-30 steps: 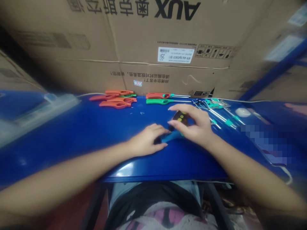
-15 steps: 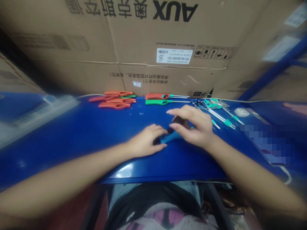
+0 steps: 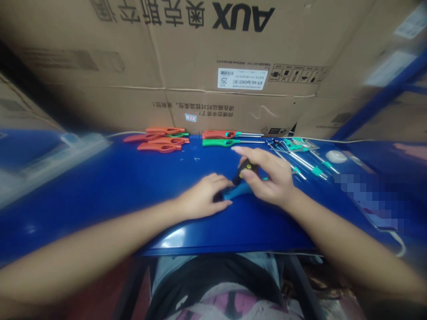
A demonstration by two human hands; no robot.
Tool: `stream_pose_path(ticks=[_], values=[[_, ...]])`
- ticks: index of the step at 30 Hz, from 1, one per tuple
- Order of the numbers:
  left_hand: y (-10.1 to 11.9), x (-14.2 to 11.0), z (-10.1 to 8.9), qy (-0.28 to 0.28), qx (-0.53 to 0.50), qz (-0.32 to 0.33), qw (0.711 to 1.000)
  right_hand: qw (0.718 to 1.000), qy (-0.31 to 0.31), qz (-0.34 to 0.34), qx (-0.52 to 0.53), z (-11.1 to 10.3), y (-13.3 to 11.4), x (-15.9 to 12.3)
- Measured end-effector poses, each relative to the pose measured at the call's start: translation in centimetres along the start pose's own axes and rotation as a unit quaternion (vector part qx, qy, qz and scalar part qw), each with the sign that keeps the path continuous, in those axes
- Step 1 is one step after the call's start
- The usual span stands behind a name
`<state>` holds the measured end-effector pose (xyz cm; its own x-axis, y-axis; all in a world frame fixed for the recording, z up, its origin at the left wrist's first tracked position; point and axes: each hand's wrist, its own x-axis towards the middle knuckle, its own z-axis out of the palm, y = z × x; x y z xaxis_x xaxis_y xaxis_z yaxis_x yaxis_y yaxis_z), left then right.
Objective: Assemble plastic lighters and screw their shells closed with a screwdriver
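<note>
My left hand (image 3: 209, 195) is closed around one end of a blue lighter body (image 3: 238, 191), pressed down on the blue table. What the fingers cover at its dark end is hidden. In my right hand (image 3: 271, 175), thumb and fingers pinch the black handle of a screwdriver (image 3: 246, 169) with yellow marks. The screwdriver tilts down toward the lighter body beside my left fingertips; its tip is hidden. Behind the hands lie a green long lighter (image 3: 218, 142) and a red long lighter (image 3: 216, 134) with metal tubes.
Several orange lighter bodies (image 3: 162, 141) are at the back left. At the back right lie several metal tubes with green parts (image 3: 308, 164) and a white round object (image 3: 336, 156). A large cardboard box (image 3: 187, 53) walls off the back. A phone-like device (image 3: 376, 206) with a cable is right.
My right hand has turned the screwdriver handle, and its yellow marks now show. The left hand and the blue lighter body have stayed in place.
</note>
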<state>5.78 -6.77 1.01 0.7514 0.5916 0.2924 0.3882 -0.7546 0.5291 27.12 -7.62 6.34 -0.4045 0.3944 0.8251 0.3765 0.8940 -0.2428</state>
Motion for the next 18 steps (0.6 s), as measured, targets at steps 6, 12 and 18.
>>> stream_pose_path(ticks=[6,12,18], values=[[-0.06,0.01,-0.02,-0.004,-0.004,-0.003,1.000,0.983,-0.021,0.121,0.136,0.37,-0.03,-0.28],[-0.03,0.01,-0.01,-0.001,-0.008,-0.001,1.000,0.999,0.032,0.037,-0.002,0.20,0.17,-0.01],[0.02,0.00,-0.06,-0.005,0.000,-0.003,1.000,0.989,-0.019,0.111,0.091,0.18,-0.18,-0.09]])
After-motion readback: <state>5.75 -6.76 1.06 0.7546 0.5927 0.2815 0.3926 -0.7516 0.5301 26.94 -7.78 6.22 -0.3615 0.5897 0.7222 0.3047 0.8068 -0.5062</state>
